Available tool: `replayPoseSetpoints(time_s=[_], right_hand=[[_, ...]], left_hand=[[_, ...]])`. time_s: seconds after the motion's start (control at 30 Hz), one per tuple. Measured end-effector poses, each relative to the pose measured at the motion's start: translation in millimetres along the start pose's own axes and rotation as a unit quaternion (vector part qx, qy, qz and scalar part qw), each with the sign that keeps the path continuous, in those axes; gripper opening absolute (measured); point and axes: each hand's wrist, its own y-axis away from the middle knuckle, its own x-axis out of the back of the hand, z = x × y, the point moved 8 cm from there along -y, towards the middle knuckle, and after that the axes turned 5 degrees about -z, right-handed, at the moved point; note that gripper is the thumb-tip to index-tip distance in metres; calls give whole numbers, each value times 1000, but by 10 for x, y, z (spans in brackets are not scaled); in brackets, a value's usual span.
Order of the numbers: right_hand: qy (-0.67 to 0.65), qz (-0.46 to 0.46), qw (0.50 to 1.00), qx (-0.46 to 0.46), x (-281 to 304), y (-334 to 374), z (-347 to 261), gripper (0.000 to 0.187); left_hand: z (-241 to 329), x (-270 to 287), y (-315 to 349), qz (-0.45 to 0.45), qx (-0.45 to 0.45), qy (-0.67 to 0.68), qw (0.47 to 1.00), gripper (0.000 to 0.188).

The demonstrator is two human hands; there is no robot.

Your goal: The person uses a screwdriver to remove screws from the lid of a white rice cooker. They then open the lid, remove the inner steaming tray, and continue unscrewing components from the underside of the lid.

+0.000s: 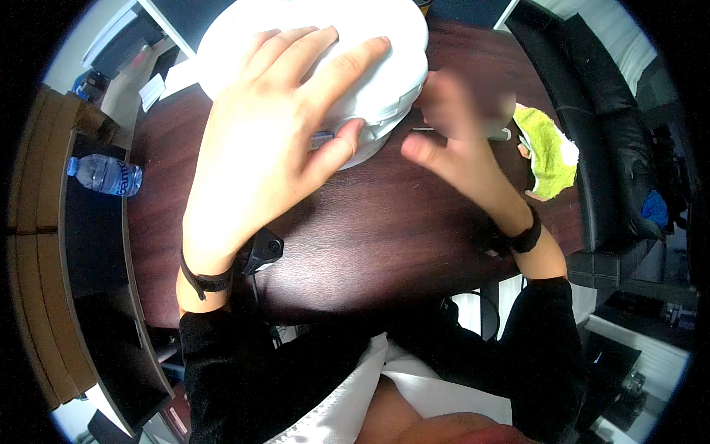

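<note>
The left grip (270,111) is spread open and laid across the top of a white, rounded container (405,33), which is placed toward the far side of the worktop (355,229). The right grip (462,148) is held just beside it, its fingers blurred; whether anything is grasped cannot be told. The container's upper part appears to be seated as a lid, so it may be judged covered; fastening is not shown, and any contents are hidden. Outward, a yellow-green cloth (549,155) is seen at right, a capped clear bottle (107,175) at left.
</note>
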Motion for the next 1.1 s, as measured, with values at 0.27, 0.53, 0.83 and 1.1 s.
replayPoseSetpoints(time_s=[0.27,0.53,0.83,1.1], right_hand=[[77,154,984,43,-239,-87,-311,99],[37,207,977,27,-239,-20,-318,85],[83,227,969,52,-203,-12,-336,84],[113,214,970,32,-242,22,-370,87]], left_hand=[[-23,2,3,16,-34,13,999,55],[15,-2,3,17,-25,-2,1000,53],[4,-3,4,19,-33,5,999,52],[18,-5,19,27,-20,7,999,53]])
